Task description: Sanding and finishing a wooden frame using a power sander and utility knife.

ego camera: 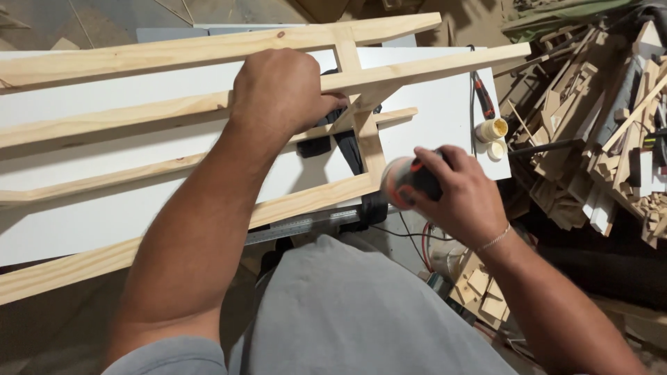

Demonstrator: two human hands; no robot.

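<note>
L hand (281,90) clamps the frame (174,111) rail, R hand (455,191) grips the sander (406,182) at the crosspiece (368,142) end; best w/ pad flat, light pressure, frame pinned to the board (104,215).

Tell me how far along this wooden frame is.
Done: the long pine rails already sit joined by a short crosspiece on the white worktop. In hand: the left hand presses down on a rail while the right hand holds an orange-and-black power tool against the frame's near corner. Left: cannot tell; the other end is out of view.
</note>
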